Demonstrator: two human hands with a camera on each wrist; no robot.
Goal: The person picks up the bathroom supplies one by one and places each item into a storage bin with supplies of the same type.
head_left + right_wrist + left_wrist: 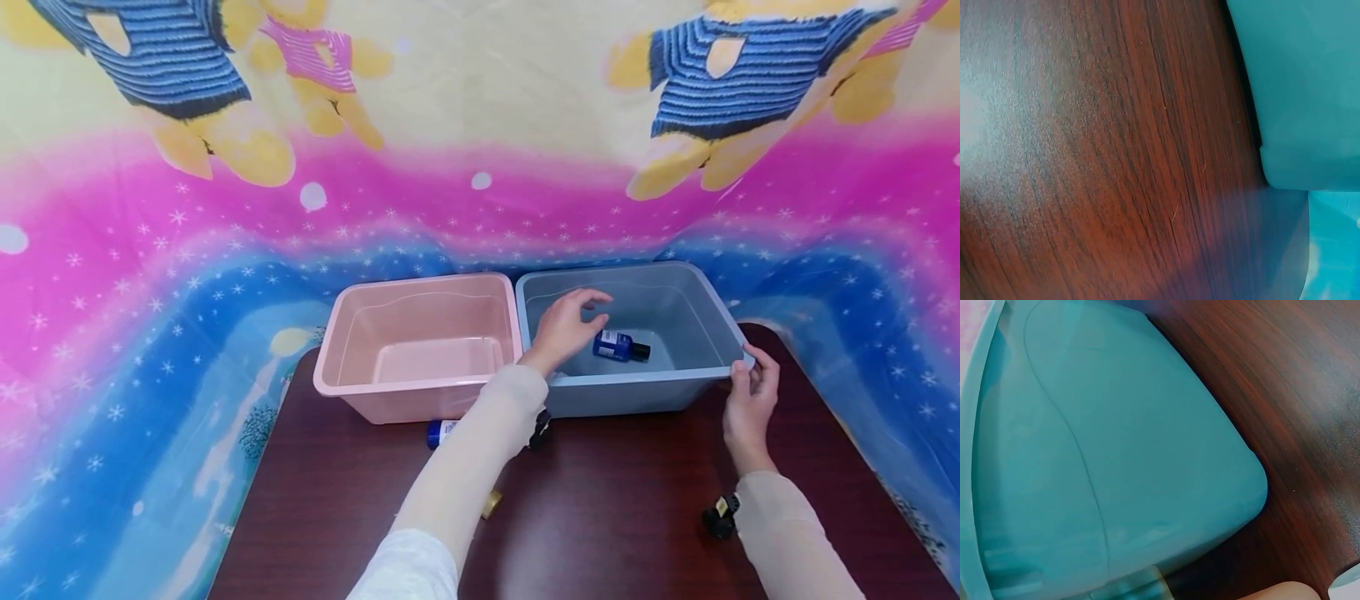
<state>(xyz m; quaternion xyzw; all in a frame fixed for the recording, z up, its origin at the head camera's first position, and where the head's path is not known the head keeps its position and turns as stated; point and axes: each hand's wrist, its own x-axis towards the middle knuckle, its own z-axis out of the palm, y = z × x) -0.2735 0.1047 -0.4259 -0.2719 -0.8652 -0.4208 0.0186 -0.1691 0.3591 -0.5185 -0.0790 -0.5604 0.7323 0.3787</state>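
Note:
A blue-grey plastic bin (622, 393) stands on the table, with a small dark-blue bottle (615, 346) lying on its floor, black cap to the right. My left hand (564, 327) reaches over the bin's front left corner, fingers spread and nothing between them, just left of the bottle. At the front right corner, my right hand (752, 396) grips the rim between thumb and fingers. The left wrist view is mostly the bin's outer wall (1147, 437); the right wrist view has the bin's lower corner (1310, 112) and the table.
A pink bin (420, 400) stands against the blue-grey one on the left. On the dark wood table (600, 500), a blue-capped item (435, 433) and a gold cap (491, 504) are partly hidden by my left arm. A printed cloth (465, 208) hangs behind.

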